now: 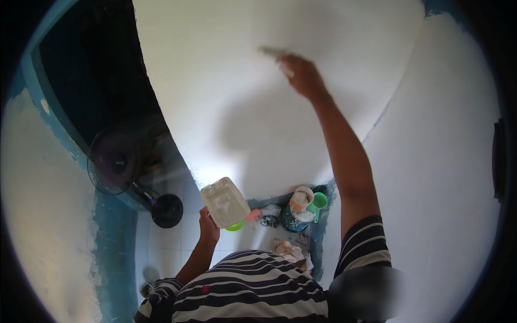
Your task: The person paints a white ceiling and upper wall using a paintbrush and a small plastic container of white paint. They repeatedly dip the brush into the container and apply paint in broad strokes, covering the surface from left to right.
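My left hand point(209, 226) grips a whitish rectangular plastic tub point(227, 202) by its side, at waist height. Pale paste is smeared over the inside of the tub. Raised far up and forward, my right hand point(301, 74) holds a thin flat tool point(271, 51), perhaps a putty knife, too blurred to name surely. The tool is at the white-coated wall point(210, 80) in front of me; whether it touches the surface cannot be told. My arm throws a soft shadow on that wall.
A pedestal fan point(115, 161) stands at the dark doorway on the left. In the floor corner ahead, a teal bucket point(294, 221) carries an orange-and-white tub point(301, 198) and a green dipper point(319, 201). Crumpled paper point(288, 250), a plastic bag point(270, 214) and a lime-green bowl point(234, 227) lie nearby.
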Tool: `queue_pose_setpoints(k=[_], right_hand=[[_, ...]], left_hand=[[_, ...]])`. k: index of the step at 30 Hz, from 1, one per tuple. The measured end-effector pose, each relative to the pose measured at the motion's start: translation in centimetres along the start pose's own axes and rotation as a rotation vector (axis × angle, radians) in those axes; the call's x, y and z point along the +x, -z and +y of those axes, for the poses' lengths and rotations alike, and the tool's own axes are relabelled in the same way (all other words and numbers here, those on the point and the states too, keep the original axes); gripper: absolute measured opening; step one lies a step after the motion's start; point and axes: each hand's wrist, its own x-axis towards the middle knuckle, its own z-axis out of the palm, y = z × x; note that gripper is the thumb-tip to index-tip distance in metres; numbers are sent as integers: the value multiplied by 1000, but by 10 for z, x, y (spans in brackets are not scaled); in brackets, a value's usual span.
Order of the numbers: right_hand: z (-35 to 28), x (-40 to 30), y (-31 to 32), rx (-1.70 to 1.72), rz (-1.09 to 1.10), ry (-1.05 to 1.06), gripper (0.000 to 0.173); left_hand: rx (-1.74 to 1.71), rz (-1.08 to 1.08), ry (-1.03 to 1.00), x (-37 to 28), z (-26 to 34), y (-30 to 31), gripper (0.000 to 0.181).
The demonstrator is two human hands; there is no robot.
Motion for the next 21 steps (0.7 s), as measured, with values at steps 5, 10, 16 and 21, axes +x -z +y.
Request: queue_pose_setpoints(k=[5,10,16,21], right_hand=[[-10,39,35,0,290,-31,20],[-7,-17,-2,32,-53,-45,23],[-17,-64,-25,140,-138,-139,21],[-16,-55,-20,120,-166,-161,15]], left_hand=[[-7,10,-3,1,1,-6,45],[-15,38,8,10,-11,3,46],[5,52,23,10,-21,-13,47],[8,77,43,16,-39,-19,47]])
